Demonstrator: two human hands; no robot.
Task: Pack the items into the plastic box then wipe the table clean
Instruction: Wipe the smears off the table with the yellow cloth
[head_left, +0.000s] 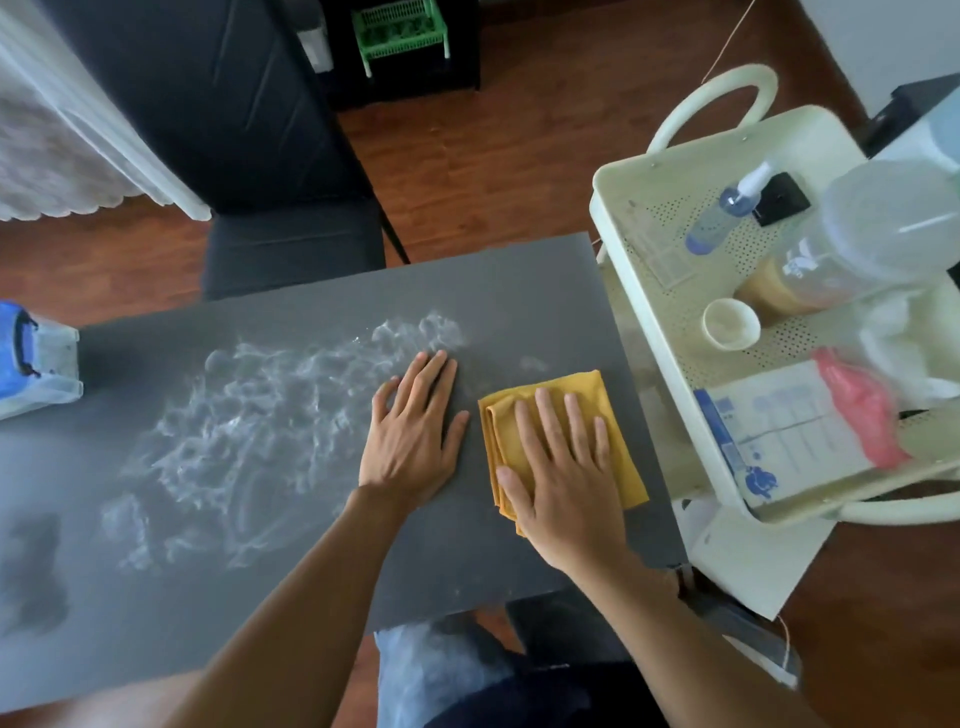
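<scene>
Reddish-brown wood plank floor (498, 156). Dark grey upholstered chair (291, 249) tucked at the far side of the matte grey rectangular tabletop (519, 291). Black cabinet (208, 104) behind it, white lace curtain (47, 156) at left. Green plastic slatted basket (400, 31) on a black shelf far back. Cream perforated metal trolley (654, 218) at right. Soft daylight.
</scene>
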